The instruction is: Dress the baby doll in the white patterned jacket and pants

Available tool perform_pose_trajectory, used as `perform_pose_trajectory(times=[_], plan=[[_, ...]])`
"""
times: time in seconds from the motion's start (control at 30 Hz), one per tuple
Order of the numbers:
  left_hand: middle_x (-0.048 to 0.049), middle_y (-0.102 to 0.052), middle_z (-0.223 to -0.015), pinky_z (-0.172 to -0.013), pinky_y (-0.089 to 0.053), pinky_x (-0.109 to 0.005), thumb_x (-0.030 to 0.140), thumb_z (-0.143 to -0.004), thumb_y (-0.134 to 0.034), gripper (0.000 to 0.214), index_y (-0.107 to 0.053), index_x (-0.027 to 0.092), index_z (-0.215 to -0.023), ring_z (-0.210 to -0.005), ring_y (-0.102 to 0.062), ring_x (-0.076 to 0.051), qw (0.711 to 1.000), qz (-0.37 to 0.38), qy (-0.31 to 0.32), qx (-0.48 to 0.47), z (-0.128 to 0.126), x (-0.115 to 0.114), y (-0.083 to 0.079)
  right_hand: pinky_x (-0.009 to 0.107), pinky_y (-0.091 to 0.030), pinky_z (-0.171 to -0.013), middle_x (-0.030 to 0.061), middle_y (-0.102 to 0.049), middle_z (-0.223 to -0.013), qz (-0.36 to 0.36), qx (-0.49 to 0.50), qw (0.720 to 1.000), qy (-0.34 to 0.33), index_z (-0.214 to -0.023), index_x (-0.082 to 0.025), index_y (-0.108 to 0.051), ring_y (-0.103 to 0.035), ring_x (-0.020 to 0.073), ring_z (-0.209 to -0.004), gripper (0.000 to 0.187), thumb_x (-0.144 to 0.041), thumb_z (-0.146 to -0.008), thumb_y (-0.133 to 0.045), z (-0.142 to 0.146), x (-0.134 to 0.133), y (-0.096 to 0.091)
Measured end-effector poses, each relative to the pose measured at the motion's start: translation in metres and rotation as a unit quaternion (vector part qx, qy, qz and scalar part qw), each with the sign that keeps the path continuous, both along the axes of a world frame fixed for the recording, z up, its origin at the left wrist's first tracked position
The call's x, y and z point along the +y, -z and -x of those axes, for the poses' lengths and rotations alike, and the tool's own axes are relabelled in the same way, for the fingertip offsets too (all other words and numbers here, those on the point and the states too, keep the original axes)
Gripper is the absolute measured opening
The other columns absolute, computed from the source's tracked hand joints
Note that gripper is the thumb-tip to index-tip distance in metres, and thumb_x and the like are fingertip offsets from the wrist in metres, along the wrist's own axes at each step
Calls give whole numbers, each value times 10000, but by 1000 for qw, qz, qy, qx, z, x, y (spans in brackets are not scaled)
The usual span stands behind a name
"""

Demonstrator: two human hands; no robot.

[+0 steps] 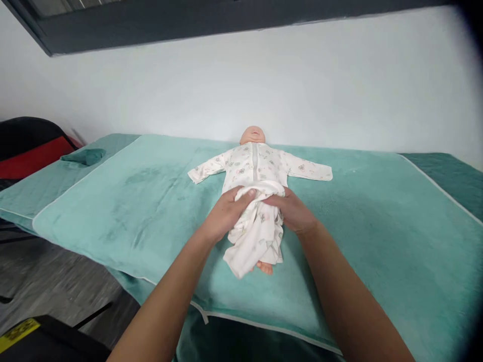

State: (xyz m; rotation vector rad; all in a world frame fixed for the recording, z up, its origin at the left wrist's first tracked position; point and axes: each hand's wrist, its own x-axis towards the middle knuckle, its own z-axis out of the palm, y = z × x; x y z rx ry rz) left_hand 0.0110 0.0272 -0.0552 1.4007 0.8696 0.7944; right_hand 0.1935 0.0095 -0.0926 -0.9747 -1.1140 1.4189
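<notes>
A baby doll (252,134) lies on its back in a white printed jacket (241,166), with the sleeves spread to both sides. Over its lower body, a bunched pair of white printed baby trousers (260,231) hangs between my hands. My left hand (229,210) is closed on the left side of the waistband, thumb on top. On the right side, my right hand (292,208) grips the same band, its fingers partly hidden by the cloth. Below the trousers, a bare doll foot (265,268) shows; the doll's legs are mostly covered.
A teal padded cover (151,211) with pale piping lies over the table. Behind it stands a white wall (188,90) under a dark window frame (169,22). At left is a black and red chair (35,153). A black object with a yellow label (18,333) stands lower left.
</notes>
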Motion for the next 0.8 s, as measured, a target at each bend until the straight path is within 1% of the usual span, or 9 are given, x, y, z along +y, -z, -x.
perform_pose_trajectory(times=[0.07,0.13,0.2,0.27,0.33,0.4,0.47,0.63,0.8], plan=[[-52,-718,-951,-724,-462,-269,494,-781,-728,369,-726,176,-968,-877,-631,-210,996,-16,61,61,5,-5,-3,288,-510,-714,22,-733,-893,5,62,997,34,-946,-188,-714,-677,208,-846,244,-291,-731,-764,0,2,8],[-55,-719,-953,-736,-469,-278,479,-768,-746,368,-723,174,-973,-883,-640,-217,995,1,80,54,6,-8,-1,274,-500,-685,14,-724,-854,0,77,997,27,-932,-185,-706,-673,197,-810,247,-267,-711,-780,0,3,11],[-59,-718,-946,-744,-481,-283,484,-788,-728,392,-701,172,-1024,-855,-645,-203,998,41,42,-21,4,-8,3,284,-505,-706,21,-726,-878,-10,65,998,-7,-998,-185,-705,-675,199,-820,309,-291,-721,-793,-2,3,8],[-56,-716,-937,-742,-490,-281,480,-800,-719,412,-675,177,-1076,-818,-642,-182,992,75,-10,-100,-1,-6,7,300,-513,-746,34,-731,-933,-24,21,997,-71,-1070,-179,-701,-675,207,-855,396,-316,-717,-817,-5,1,2],[-44,-711,-884,-722,-488,-270,479,-795,-728,397,-676,174,-1042,-768,-629,-162,987,86,-44,-129,-5,-3,9,303,-515,-763,43,-732,-969,-31,-41,989,-135,-1072,-166,-709,-671,214,-879,434,-318,-691,-850,-7,0,-3],[-39,-704,-845,-709,-484,-264,486,-785,-736,382,-688,163,-982,-739,-619,-152,987,87,-55,-127,-8,-2,8,300,-516,-759,50,-733,-970,-22,-81,983,-161,-1036,-157,-721,-668,216,-880,416,-323,-682,-863,-9,0,-4],[-49,-707,-845,-707,-487,-270,494,-773,-744,402,-697,150,-974,-740,-624,-158,986,90,-54,-131,-9,-2,8,314,-523,-779,62,-734,-986,-11,-56,988,-143,-1046,-156,-720,-673,224,-892,408,-369,-719,-839,-8,0,0],[-83,-727,-914,-729,-502,-284,480,-772,-749,443,-702,135,-1046,-791,-652,-181,985,105,-23,-132,-8,-11,7,345,-534,-819,77,-734,-1000,-23,66,997,-44,-1160,-172,-688,-686,231,-897,490,-430,-757,-798,-1,0,11],[-76,-726,-920,-734,-509,-286,411,-740,-791,395,-704,152,-1025,-817,-662,-197,988,111,-2,-105,-7,-30,-1,339,-520,-829,60,-730,-992,-45,-11,998,-31,-1120,-174,-694,-672,220,-910,456,-378,-728,-808,3,-2,1]])
